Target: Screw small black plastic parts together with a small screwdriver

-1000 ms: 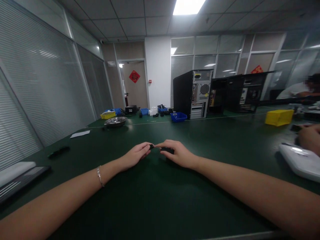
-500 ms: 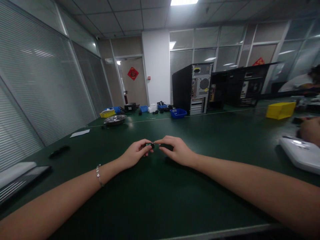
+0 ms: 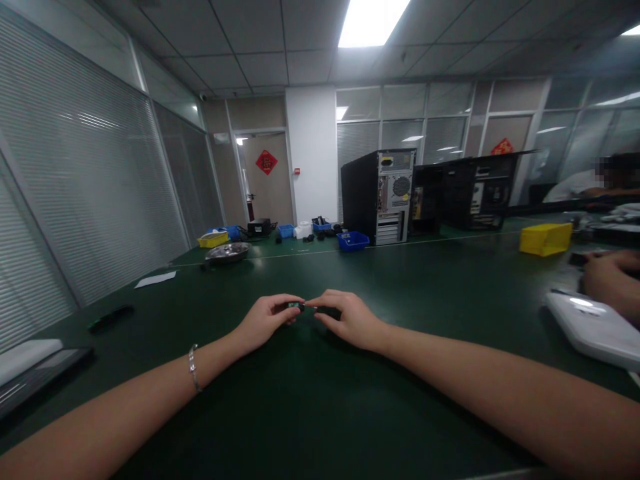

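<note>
Both of my hands rest on the dark green table (image 3: 320, 400), meeting at its middle. My left hand (image 3: 265, 321) pinches a small dark part (image 3: 295, 306) between thumb and fingertips. My right hand (image 3: 345, 319) closes on another small black piece (image 3: 327, 311) and touches the left hand's part at the fingertips. Both pieces are tiny and mostly hidden by my fingers. A thin bracelet (image 3: 192, 367) sits on my left wrist.
A white flat device (image 3: 593, 330) lies at the right, next to another person's hand (image 3: 607, 277). A yellow bin (image 3: 545, 239), blue bins (image 3: 353, 240), computer towers (image 3: 377, 195) and a metal lid (image 3: 229, 252) stand farther back. A black object (image 3: 110, 317) and a dark tray (image 3: 40, 373) lie left.
My hands stay together at the same spot on the table, fingertips shifting slightly around the small pieces. The camera has tilted up a little, so the hands sit lower in the picture.
</note>
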Demonstrator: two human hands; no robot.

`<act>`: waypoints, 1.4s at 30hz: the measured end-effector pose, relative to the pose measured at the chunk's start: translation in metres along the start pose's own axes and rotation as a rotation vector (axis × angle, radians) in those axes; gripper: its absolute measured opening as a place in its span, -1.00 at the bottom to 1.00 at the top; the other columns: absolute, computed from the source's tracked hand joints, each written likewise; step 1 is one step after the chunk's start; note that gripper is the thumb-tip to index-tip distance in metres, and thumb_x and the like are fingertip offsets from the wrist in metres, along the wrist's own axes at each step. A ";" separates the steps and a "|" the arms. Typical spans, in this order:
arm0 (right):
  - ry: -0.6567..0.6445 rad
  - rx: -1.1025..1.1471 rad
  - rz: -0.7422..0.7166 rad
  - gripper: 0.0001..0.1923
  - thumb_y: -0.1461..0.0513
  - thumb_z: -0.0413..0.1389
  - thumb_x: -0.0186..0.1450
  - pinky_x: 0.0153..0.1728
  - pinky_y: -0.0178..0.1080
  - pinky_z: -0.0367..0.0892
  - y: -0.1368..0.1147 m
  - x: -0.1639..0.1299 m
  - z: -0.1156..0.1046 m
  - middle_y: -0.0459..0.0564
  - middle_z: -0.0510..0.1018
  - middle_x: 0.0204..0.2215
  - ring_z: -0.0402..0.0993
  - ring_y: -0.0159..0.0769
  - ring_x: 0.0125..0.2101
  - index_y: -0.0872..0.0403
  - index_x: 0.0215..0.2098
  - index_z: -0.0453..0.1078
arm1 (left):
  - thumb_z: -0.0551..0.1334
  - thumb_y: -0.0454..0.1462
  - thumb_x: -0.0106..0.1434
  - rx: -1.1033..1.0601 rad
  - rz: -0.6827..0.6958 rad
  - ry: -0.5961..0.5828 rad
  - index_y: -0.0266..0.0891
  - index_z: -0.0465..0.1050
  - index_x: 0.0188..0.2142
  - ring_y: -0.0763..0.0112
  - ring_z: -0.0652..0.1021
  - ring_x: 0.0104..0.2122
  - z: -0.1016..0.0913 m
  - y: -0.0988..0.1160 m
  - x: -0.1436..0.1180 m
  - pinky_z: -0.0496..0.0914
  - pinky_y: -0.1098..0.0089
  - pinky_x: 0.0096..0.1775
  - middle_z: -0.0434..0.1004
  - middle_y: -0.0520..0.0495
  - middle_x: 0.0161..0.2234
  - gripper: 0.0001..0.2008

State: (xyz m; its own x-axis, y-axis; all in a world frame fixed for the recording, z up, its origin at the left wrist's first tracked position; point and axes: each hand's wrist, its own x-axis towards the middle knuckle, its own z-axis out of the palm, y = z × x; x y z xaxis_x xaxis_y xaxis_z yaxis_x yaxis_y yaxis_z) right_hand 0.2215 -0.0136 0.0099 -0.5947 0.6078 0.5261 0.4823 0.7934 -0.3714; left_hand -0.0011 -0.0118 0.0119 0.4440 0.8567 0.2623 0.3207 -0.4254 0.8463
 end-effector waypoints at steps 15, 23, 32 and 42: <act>-0.023 -0.001 -0.056 -0.68 0.29 0.06 0.23 -0.19 -0.28 0.29 -0.002 0.000 0.003 -0.01 0.47 -0.21 0.40 -0.30 -0.22 0.01 -0.04 0.37 | 0.28 -0.23 0.06 -0.361 -0.172 -0.044 -0.31 0.49 -0.17 0.43 0.41 -0.44 -0.003 -0.012 0.003 0.30 0.40 -0.34 0.46 -0.08 -0.41 -0.68; -0.010 0.029 -0.060 -0.69 0.30 0.06 0.23 -0.18 -0.27 0.29 -0.004 0.001 0.002 0.00 0.48 -0.22 0.40 -0.29 -0.21 0.02 -0.05 0.37 | 0.29 -0.28 0.06 -0.493 -0.207 -0.082 -0.33 0.50 -0.19 0.45 0.41 -0.44 -0.006 -0.010 0.003 0.27 0.39 -0.33 0.47 -0.10 -0.41 -0.71; -0.026 0.008 -0.038 -0.70 0.29 0.05 0.23 -0.18 -0.27 0.29 -0.002 0.001 0.003 -0.02 0.47 -0.20 0.40 -0.29 -0.21 0.01 -0.05 0.38 | 0.31 -0.26 0.05 -0.455 -0.145 -0.029 -0.29 0.36 -0.28 0.46 0.43 -0.43 -0.002 -0.012 0.005 0.28 0.41 -0.34 0.42 -0.01 -0.44 -0.76; -0.030 0.032 -0.046 -0.68 0.27 0.06 0.24 -0.18 -0.28 0.28 -0.002 0.001 0.002 -0.02 0.47 -0.20 0.40 -0.30 -0.20 0.00 -0.03 0.36 | 0.27 -0.33 0.10 -0.474 -0.098 -0.013 -0.27 0.34 -0.27 0.47 0.44 -0.38 -0.006 -0.012 0.005 0.31 0.42 -0.31 0.40 0.00 -0.38 -0.81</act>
State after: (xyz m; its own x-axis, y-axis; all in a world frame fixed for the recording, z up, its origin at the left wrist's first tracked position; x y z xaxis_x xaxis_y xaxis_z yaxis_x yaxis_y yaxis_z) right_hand 0.2188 -0.0146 0.0092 -0.6351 0.5710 0.5202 0.4334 0.8209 -0.3719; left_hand -0.0076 -0.0008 0.0060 0.4420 0.8812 0.1677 -0.0538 -0.1605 0.9856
